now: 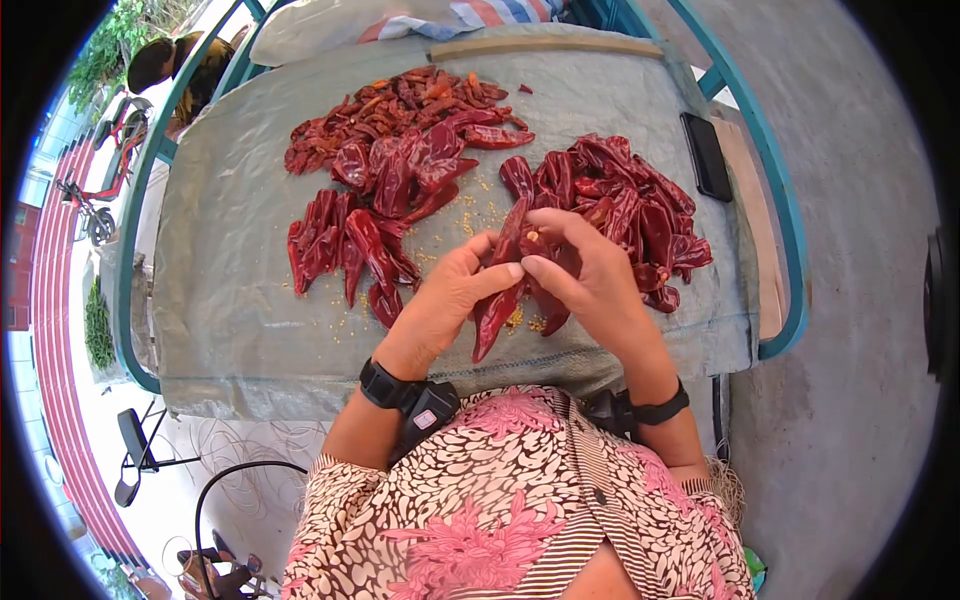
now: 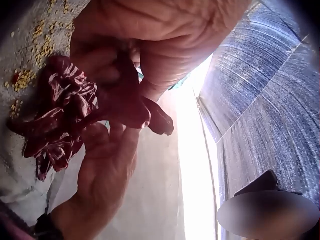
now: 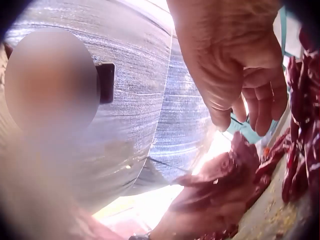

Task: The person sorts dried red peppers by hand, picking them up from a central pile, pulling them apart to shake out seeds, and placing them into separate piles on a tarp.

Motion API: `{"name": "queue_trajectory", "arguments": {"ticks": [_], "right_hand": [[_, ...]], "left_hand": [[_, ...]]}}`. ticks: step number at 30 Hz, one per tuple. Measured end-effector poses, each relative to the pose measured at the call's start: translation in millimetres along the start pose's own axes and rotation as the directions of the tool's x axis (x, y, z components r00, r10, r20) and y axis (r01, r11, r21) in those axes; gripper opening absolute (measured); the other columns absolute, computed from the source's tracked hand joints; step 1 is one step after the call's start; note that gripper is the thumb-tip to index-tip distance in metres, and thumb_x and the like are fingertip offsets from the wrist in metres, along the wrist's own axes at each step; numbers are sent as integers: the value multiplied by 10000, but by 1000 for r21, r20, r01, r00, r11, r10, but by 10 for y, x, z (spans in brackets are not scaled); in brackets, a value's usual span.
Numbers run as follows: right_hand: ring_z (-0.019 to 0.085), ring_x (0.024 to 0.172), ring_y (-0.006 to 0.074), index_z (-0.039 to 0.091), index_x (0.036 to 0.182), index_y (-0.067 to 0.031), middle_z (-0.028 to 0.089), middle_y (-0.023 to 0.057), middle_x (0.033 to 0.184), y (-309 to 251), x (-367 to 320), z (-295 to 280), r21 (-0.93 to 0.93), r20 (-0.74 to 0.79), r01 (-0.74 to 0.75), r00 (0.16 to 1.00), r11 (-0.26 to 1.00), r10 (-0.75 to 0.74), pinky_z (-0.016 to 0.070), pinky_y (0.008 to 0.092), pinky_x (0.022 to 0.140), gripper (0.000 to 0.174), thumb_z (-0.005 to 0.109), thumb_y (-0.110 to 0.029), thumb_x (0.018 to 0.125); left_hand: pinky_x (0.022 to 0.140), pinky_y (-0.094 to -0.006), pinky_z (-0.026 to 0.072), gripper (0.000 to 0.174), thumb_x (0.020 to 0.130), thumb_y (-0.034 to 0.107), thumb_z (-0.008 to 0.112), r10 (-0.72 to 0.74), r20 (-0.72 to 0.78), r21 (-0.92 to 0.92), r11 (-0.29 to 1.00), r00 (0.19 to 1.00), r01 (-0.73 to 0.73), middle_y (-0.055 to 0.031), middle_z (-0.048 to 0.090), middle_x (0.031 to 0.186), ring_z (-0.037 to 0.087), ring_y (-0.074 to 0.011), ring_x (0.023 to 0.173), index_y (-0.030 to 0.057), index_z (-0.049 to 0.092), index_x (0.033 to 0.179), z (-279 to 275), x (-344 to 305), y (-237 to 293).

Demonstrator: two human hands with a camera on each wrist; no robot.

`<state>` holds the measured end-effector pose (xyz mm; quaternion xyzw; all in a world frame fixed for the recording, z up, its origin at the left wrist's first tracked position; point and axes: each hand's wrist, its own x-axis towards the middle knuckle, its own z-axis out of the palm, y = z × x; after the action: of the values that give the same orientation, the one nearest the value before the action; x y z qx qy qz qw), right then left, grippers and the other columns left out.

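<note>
My left hand [image 1: 440, 305] holds a long dried red chili pepper [image 1: 492, 325], its tip pointing down toward me. The right hand [image 1: 600, 285] is close against it, thumb and forefinger bent about the stem end of a chili [image 1: 533, 241]. Both thumb tips meet in the head view. The left wrist view shows the dark red chili [image 2: 125, 102] between the two hands, the right hand [image 2: 107, 165] below it. Just beyond the right hand lies a heap of whole dried chilies [image 1: 640, 205]. Flattened chilies [image 1: 375, 250] lie left of the left hand.
A pile of torn chili pieces [image 1: 370, 115] sits at the back left of the grey sheet [image 1: 230, 290]. Yellow seeds [image 1: 345, 325] are scattered over it. A black phone [image 1: 706, 157] lies by the right edge, inside the teal metal rail [image 1: 770, 180].
</note>
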<state>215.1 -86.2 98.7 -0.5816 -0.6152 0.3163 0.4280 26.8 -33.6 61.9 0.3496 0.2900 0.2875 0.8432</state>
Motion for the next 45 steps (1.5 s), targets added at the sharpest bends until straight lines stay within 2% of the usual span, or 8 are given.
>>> {"name": "queue_trajectory", "arguments": {"ticks": [6,9,16,21,27,34,39,45], "right_hand": [[696,938,177,691,1200,-27,707,108,1067,-145,78,-296,92,-113,-117,985,989,127,556,309,811,323,728,-24,878],[652,1085,310,688,1211,-51,685,139,1148,-70,157,-424,-551,-355,15,901,834,-250,529,396,945,399,748,-28,817],[631,1101,332,707,1138,-99,638,144,1202,-120,-19,31,-161,236,405,901,900,-363,527,421,926,368,766,-37,781],[663,966,298,723,1073,-123,702,85,1031,-105,43,-55,-257,88,388,921,885,-379,549,392,833,272,744,-21,822],[654,1049,300,696,1175,-103,711,91,1104,-110,135,-438,-655,-193,227,873,721,-449,488,415,955,361,774,-71,823],[660,1033,273,655,1283,-62,708,109,1113,-43,20,-91,-142,-20,102,994,985,-106,476,400,949,459,783,-170,856],[664,813,105,672,1257,-65,708,19,934,-85,38,-118,75,-124,-7,992,997,16,532,284,701,364,719,-27,898],[644,1002,200,692,1172,-57,706,78,1095,-26,87,-448,-263,-388,84,903,961,-185,513,331,872,316,760,-60,864]], "left_hand": [[1056,-296,475,411,1020,118,594,31,16,-33,999,999,-30,-129,679,1285,634,-159,1173,-23,512,1396,-30,-64,82],[1046,-293,475,409,1030,137,580,69,-8,-35,997,998,-69,-134,680,1288,634,-159,1174,-26,510,1398,-15,-40,50],[990,-289,503,374,1061,167,557,92,-210,-55,993,973,-106,-74,676,1224,644,-134,1114,4,508,1394,90,-26,-13],[998,-292,504,381,1059,162,579,138,-197,-183,968,971,-174,-23,655,1236,632,-120,1139,52,503,1416,-50,15,-70],[1038,-301,483,406,1058,172,589,127,-162,-98,985,979,-144,-14,649,1306,632,-125,1161,59,514,1440,-38,44,-123],[907,-225,501,355,1053,191,612,61,33,249,966,998,-67,19,681,1159,612,-49,1003,34,605,1371,102,-22,-36],[861,-221,491,422,1006,196,674,-36,47,440,898,998,12,22,660,1132,584,-38,979,40,595,1390,68,-57,23],[934,-239,480,518,973,123,690,55,28,431,900,998,-62,-8,604,1218,576,-74,1038,80,525,1462,4,-54,13]]}}
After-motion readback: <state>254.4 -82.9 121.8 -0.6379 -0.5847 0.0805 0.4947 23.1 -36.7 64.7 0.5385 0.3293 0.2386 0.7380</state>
